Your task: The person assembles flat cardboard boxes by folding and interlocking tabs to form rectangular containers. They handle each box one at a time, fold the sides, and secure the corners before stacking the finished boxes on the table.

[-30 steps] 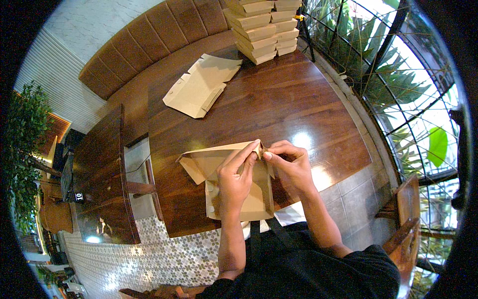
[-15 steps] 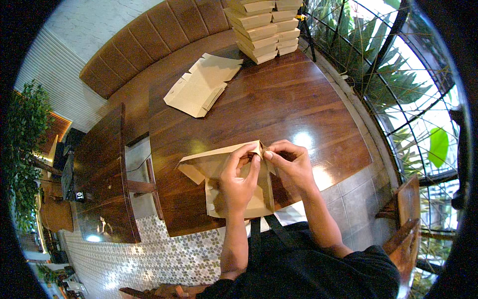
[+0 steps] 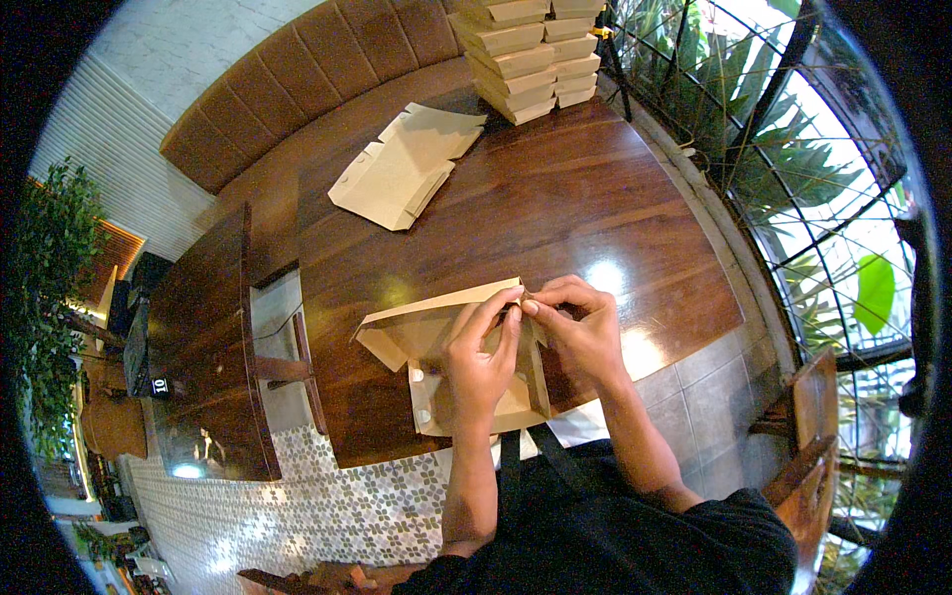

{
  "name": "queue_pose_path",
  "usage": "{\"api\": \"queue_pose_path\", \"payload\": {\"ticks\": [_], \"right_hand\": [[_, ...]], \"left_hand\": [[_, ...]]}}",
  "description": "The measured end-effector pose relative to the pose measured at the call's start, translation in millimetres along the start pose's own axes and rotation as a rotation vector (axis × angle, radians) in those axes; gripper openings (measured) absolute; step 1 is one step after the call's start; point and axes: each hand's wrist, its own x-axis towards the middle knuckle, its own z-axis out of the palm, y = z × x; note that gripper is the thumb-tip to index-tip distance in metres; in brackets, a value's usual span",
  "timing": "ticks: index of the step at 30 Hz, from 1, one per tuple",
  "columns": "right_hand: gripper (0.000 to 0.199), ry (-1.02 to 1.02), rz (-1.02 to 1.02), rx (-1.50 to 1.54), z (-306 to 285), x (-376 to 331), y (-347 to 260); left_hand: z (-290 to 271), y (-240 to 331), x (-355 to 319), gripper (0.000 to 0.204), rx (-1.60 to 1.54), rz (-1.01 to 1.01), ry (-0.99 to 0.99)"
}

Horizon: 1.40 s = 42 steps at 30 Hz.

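A partly folded brown cardboard box stands at the near side of the wooden table, its far wall raised and its near part lying toward me. At the box's far right corner, my left hand pinches the cardboard between thumb and fingers. My right hand meets it there, thumb and forefinger closed on the corner flap. The fingertips of both hands almost touch, and they hide most of the fold between them. My left wrist and palm cover the middle of the box.
A flat, unfolded cardboard blank lies farther back on the wooden table. Tall stacks of folded cardboard boxes stand at the table's far edge. A second dark table is to the left, and a wooden chair at the right.
Both hands stay at the same corner, with the fingertips shifting slightly and the flap pressed closer in. The near part of the box has its side edges standing a little higher.
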Motion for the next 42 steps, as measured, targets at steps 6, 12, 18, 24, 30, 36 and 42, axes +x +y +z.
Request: {"api": "queue_pose_path", "payload": {"ticks": [6, 12, 18, 24, 30, 36, 42], "right_hand": [[0.013, -0.057, 0.056, 0.0, -4.2, 4.9, -4.1], [0.026, -0.008, 0.181, 0.037, 4.8, -0.6, -11.1], [0.024, 0.134, -0.215, -0.218, 10.4, -3.2, -15.4], [0.018, 0.141, -0.431, -0.438, 11.1, 1.9, -21.1], [0.015, 0.141, -0.551, -0.534, 12.2, 11.3, -23.7], [0.016, 0.105, -0.658, -0.582, 8.2, 21.7, -18.6], [0.02, 0.004, -0.676, -0.591, 1.7, 30.4, -21.8]], "left_hand": [[2.6, -8.8, -1.7, 0.031, -0.134, -0.058, 0.027], [6.0, -4.7, -3.4, 0.054, -0.269, -0.092, 0.114], [16.6, -4.3, -8.2, 0.062, -0.306, -0.114, 0.229], [31.3, -15.5, -14.5, 0.063, -0.4, -0.143, 0.326], [38.2, -23.0, -12.5, 0.059, -0.362, -0.151, 0.369], [31.8, -22.8, -5.0, 0.056, -0.348, -0.153, 0.351], [24.6, -14.3, 2.1, 0.052, -0.294, -0.139, 0.344]]}}
